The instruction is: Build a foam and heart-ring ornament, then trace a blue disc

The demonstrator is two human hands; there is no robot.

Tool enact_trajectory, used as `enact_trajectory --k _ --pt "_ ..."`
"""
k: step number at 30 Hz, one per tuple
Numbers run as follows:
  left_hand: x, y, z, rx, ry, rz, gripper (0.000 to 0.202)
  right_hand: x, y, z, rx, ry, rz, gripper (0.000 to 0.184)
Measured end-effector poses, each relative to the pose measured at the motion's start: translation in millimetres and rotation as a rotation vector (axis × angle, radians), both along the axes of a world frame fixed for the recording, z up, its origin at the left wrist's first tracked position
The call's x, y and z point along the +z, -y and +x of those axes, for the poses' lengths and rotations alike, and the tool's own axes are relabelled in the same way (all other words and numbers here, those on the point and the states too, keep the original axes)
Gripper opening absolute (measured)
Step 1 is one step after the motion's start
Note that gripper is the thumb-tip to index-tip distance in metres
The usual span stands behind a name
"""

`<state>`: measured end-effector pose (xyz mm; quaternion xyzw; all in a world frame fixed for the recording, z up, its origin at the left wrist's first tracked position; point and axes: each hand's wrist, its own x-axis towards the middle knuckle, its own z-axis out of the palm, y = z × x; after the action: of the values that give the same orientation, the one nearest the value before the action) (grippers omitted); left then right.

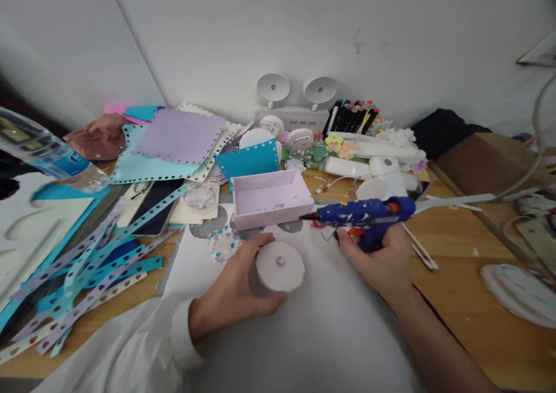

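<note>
Disc, round and white with a small pink bump at its centre, is located over the white sheet in front of us, directly between our two hands. With our left hand we hold the disc from its left side: the thumb lies along the near edge and the fingers curve round the far edge, so the grip is as wide as the piece. With our right hand we grip the blue glue gun, fingers wrapped round its handle, nozzle pointing left. We see the nozzle tip overlap the right front part of the open lilac box; we cannot tell whether the two touch. The box stands beyond the disc, its hollow facing up. To our left we find patterned strips in a loose, crossing heap on the wooden table, with a dark phone partly beneath some of them. Behind these we see a tilted plastic bottle and a purple sheet on top of other sheets. Markers stand in a bunch near the wall.
</note>
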<state>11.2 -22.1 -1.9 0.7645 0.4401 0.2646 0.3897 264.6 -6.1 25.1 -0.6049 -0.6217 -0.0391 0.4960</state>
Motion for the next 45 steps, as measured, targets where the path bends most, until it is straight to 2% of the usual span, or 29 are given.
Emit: enact_trajectory --k 5,10,14,20,45 --pt "1.2 -2.2 -6.7 -0.115 0.120 -0.055 0.081 -10.9 3.8 2.7 0.078 0.172 -0.013 0.024" --pt "6.2 -3.4 -11.3 -0.189 0.175 0.019 0.087 -10.5 6.7 4.5 0.197 0.293 -0.035 0.008" --pt "5.8 -2.9 -10.6 -0.195 0.220 0.080 0.097 -11.7 8.2 4.6 0.280 0.320 -0.082 0.005" --pt "2.4 -2.7 -8.7 -0.226 0.232 0.122 0.107 -14.1 8.0 5.6 0.287 0.353 -0.059 0.009" --pt "1.1 -2.1 -8.6 -0.245 0.198 0.167 0.105 -9.0 9.6 7.2 0.334 0.393 -0.071 0.009"
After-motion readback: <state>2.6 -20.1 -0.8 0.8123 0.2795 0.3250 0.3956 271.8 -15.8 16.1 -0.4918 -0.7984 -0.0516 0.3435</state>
